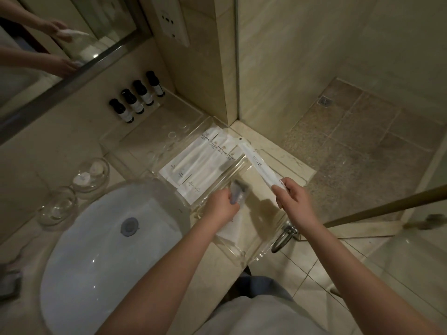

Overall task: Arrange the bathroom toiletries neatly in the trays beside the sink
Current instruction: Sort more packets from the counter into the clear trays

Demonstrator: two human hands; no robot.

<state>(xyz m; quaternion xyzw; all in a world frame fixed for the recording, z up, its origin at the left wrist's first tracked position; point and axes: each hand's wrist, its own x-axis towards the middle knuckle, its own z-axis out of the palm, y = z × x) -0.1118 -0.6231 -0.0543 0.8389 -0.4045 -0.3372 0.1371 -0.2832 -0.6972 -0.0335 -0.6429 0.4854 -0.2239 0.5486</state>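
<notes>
Two clear acrylic trays stand right of the sink: a far tray (125, 139) and a near tray (244, 252). White toiletry packets (200, 160) lie side by side between them. My right hand (294, 198) grips a long white packet (256, 163), held slanted above the trays. My left hand (221, 205) holds a small clear-wrapped razor (238, 189) over the near tray. A white packet (229, 228) lies in that tray under my left wrist.
Several black-capped bottles (136, 99) stand in a row by the mirror. Two glass dishes (93, 175) with small soaps sit left of the trays. The white sink (101, 250) fills the lower left. A metal towel ring (281, 238) hangs off the counter edge.
</notes>
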